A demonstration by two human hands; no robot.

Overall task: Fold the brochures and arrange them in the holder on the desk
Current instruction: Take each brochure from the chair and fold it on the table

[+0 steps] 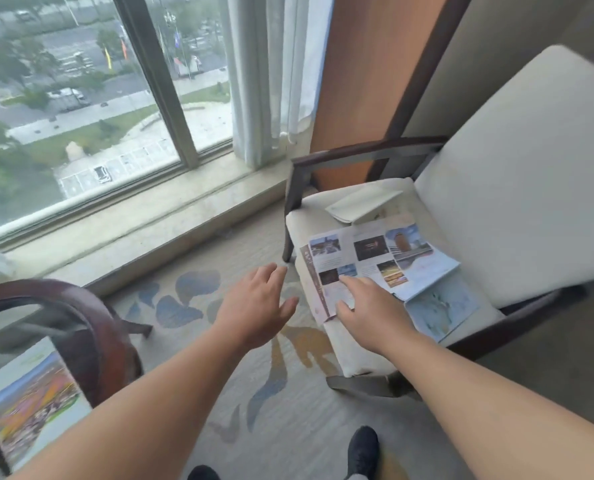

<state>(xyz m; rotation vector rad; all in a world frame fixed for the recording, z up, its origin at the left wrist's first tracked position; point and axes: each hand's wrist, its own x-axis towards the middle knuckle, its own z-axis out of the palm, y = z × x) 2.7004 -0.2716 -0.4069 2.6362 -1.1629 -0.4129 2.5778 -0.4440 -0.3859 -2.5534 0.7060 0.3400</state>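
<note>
An unfolded brochure with photos lies on top of a pile of sheets on the white seat cushion of an armchair at the right. My right hand rests on its near-left part, fingers stretched out flat on the paper. My left hand hovers open over the carpet just left of the seat, touching nothing. A folded pale brochure lies at the back of the seat. Another colourful brochure lies at the lower left. No holder shows in view.
The armchair's dark wooden arm and white backrest frame the seat. A round dark wooden chair back stands at the left. A window with a stone sill and curtains runs behind. My shoes stand on patterned carpet.
</note>
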